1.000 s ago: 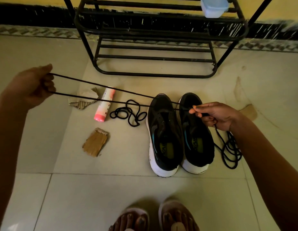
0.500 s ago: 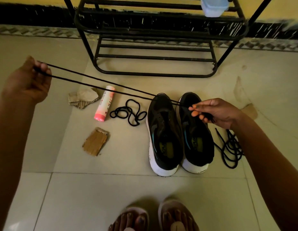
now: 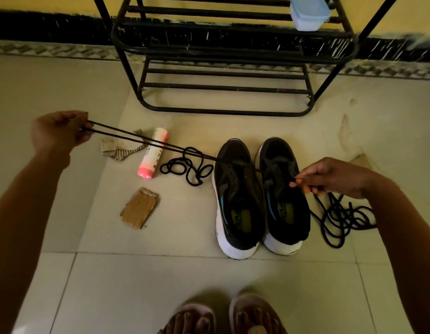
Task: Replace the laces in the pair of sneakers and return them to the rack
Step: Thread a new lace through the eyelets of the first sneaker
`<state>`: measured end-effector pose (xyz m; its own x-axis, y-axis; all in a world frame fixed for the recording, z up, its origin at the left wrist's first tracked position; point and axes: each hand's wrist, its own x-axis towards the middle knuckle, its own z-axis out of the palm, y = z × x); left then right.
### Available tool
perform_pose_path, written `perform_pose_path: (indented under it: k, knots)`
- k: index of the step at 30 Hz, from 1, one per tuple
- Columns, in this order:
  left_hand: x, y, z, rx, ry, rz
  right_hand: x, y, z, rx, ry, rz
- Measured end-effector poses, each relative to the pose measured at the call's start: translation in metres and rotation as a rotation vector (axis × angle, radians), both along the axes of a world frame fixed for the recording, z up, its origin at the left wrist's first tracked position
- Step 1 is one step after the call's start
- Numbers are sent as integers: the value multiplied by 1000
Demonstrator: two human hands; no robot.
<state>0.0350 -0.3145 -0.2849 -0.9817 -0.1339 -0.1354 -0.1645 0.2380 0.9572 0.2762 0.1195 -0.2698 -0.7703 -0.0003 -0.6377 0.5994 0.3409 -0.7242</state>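
Two black sneakers with white soles stand side by side on the tiled floor, the left sneaker [image 3: 237, 196] and the right sneaker [image 3: 285, 191], toes toward the black metal rack [image 3: 223, 51]. A doubled black lace [image 3: 137, 138] stretches taut across them. My left hand [image 3: 61, 131] grips its far end up at the left. My right hand [image 3: 329, 177] pinches the lace above the right sneaker. A loose black lace [image 3: 187, 166] lies coiled left of the sneakers; another black lace [image 3: 341, 218] is piled at the right under my right forearm.
A pink and white tube [image 3: 152, 153] lies left of the coiled lace, beside a crumpled paper scrap [image 3: 117, 148]. A piece of cardboard [image 3: 139, 208] lies nearer me. A pale blue plastic container [image 3: 309, 12] sits on the rack. My sandalled feet [image 3: 223, 317] show at the bottom.
My left hand has dropped lower and moved inward to the right, so the stretched lace now runs lower over the tube and coiled lace. My right hand has shifted slightly down and right.
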Motion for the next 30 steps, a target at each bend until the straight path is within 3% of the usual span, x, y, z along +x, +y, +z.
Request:
perform_pose_path:
  k: [8, 14, 17, 20, 22, 24, 26, 30]
  knots:
    - [9, 8, -25, -8, -66, 68, 12, 17, 17, 208, 55, 7]
    - [13, 25, -11, 114, -69, 113, 11, 13, 15, 266, -158, 126]
    - [24, 62, 22, 175, -20, -80, 3, -3, 21, 314, -230, 285]
    - [55, 116, 69, 54, 76, -517, -12, -26, 38, 408, -34, 371]
    - [80, 153, 96, -63, 133, -783, -24, -47, 51, 394, 235, 173]
    - [99, 183, 109, -129, 172, -954, -33, -63, 63, 255, 459, 31]
    - [110, 203, 111, -155, 213, -1021, -38, -72, 66, 100, 532, -35]
    - [110, 214, 106, -82, 230, -967, -37, -71, 52, 7, 567, -103]
